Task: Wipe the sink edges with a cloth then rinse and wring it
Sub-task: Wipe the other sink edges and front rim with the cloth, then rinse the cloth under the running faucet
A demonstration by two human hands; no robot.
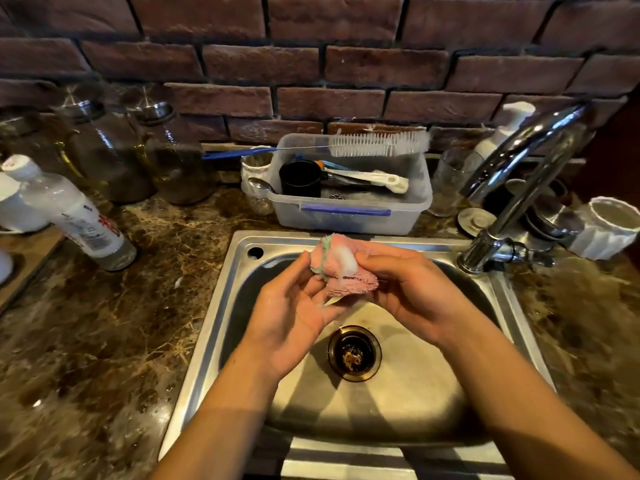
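A small pink cloth (349,278) with a green edge and a blob of white foam on top is held over the steel sink (207,327). My left hand (294,313) supports it from below and the left, fingers curled round its edge. My right hand (412,289) grips it from the right, thumb pressed on top. Both hands hover above the basin, just behind the dark drain (354,353). The chrome tap (519,188) stands at the sink's back right corner; no water is seen running.
A clear plastic tub (349,216) with a brush and utensils sits behind the sink. Glass jars (138,150) and a white bottle (72,213) stand on the marble counter (104,341) at left. A white cup (609,226) and a glass (450,181) are near the tap.
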